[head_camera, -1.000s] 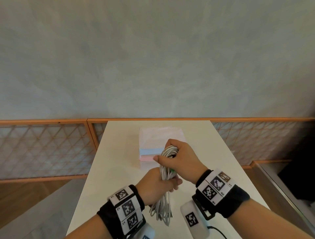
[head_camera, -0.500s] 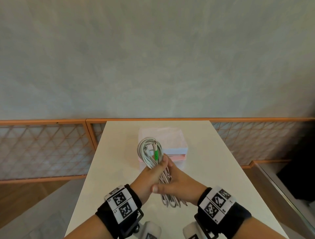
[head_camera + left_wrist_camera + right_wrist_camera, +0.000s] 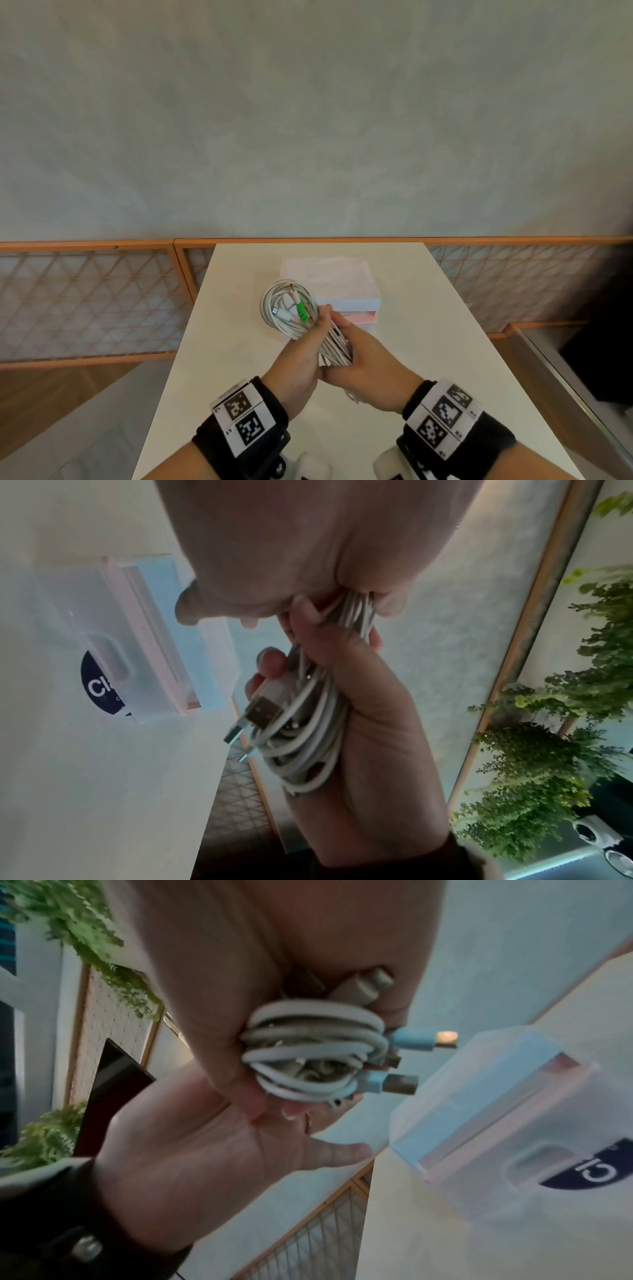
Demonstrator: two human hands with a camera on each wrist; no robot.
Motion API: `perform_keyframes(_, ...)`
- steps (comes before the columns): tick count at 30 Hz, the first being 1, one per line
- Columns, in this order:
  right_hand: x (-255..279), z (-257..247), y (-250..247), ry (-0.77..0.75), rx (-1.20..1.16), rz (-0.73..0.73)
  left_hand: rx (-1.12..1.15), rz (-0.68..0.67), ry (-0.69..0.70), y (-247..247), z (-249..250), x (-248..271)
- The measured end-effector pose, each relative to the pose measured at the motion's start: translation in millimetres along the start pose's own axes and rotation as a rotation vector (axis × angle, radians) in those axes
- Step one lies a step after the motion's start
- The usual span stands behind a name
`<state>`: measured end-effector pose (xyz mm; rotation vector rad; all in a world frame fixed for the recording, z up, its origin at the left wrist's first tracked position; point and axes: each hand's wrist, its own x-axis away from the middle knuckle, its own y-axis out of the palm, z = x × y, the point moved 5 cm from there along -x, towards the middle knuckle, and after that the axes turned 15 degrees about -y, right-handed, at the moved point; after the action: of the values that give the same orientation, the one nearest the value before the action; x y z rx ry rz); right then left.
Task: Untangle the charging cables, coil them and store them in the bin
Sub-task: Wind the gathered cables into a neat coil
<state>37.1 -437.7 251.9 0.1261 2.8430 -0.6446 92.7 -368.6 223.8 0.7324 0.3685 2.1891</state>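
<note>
Nearest the camera, 2 wrists carry black bands with printed markers. The left hand (image 3: 297, 363) and the right hand (image 3: 363, 363) meet above the white table (image 3: 428, 342). Both hold the coiled white charging cables (image 3: 286, 306): left fingers curl round the middle of the bundle, right fingers wrap its lower loops. The upper loops fan out, showing a green connector (image 3: 301, 312). Just beyond stands the translucent lidded bin (image 3: 346, 291).
</note>
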Motion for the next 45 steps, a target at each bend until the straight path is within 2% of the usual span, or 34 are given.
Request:
perform_keyframes(4, -1, -2, -2, -0.051, 0.031, 0.061, -0.093, 0.033, 0.014, 0, 2, 4)
perform_keyframes(8, 1, -1, 5, -0.091, 0.111, 0.077, -0.070, 0.046, 0.031, -2, -1, 5)
perform_keyframes(12, 2, -1, 10, -0.082, 0.218, 0.087, -0.010, 0.110, 0.083, -4, -1, 6)
perform_keyframes(15, 3, 0, 10, -0.073, 0.306, 0.133, 0.009, 0.138, 0.076, -4, 1, 4)
perform_keyframes(20, 3, 0, 12, -0.054, 0.429, 0.127, -0.001, 0.173, 0.081, -6, 0, 4)
perform_keyframes(23, 1, -1, 13, -0.041, 0.514, 0.074, -0.017, 0.221, 0.066, -8, -3, 6)
perform_keyframes(28, 0, 1, 11, -0.030, 0.740, -0.030, -0.101, 0.172, -0.001, -5, -5, 8)
perform_keyframes(33, 2, 8, 3, -0.009, 0.801, -0.139, -0.102, 0.102, -0.167, -12, -12, 6)
perform_keyframes(37, 6, 20, -15, 0.063, 0.985, -0.286, -0.192, 0.241, -0.052, -39, 4, 5)
perform_keyframes(39, 8, 25, -20, 0.076, 1.086, -0.365, -0.348, 0.290, 0.075, -44, 19, 8)
perform_keyframes(40, 8, 26, -20, 0.065, 1.128, -0.408, -0.511, 0.305, 0.154, -41, 27, 10)
perform_keyframes(43, 3, 23, -13, -0.021, 1.189, -0.504, -1.317, 0.315, 0.339, -16, 30, 10)
perform_keyframes(45, -3, 16, -6, -0.095, 1.177, -0.533, -1.728, 0.271, 0.288, -7, 17, 3)
